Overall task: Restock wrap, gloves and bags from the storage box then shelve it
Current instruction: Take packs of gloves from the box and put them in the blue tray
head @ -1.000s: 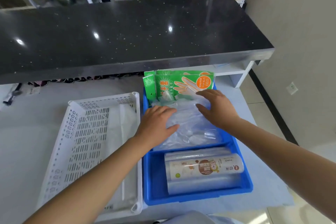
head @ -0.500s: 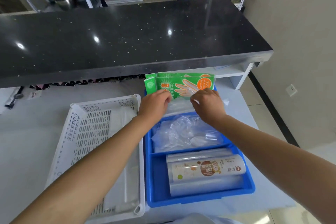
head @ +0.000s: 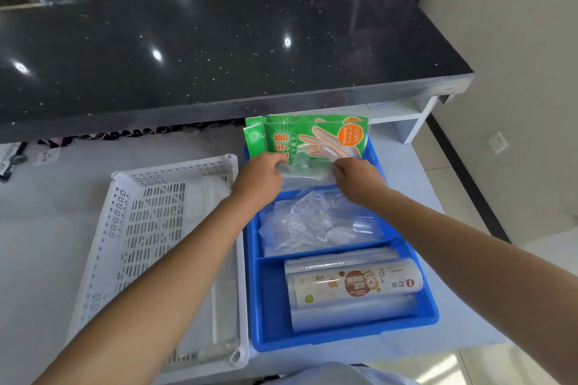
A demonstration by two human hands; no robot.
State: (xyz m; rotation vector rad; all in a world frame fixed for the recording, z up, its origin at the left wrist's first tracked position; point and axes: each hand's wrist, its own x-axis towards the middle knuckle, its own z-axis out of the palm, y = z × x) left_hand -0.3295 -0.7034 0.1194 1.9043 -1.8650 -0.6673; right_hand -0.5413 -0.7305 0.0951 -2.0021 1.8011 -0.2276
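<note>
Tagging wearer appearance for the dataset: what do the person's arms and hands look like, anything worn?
Both forearms are bare as far as the frame shows, with no sleeves in view. The left hand and right hand wear no gloves; no rings, watch or wristband are visible. A pale bluish-grey garment shows at the bottom edge, probably the person's top.

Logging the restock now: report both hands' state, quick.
Left hand: fingers curled, pinching the near edge of the green glove packs.
Right hand: fingers curled, pinching the same packs' near edge.
</note>
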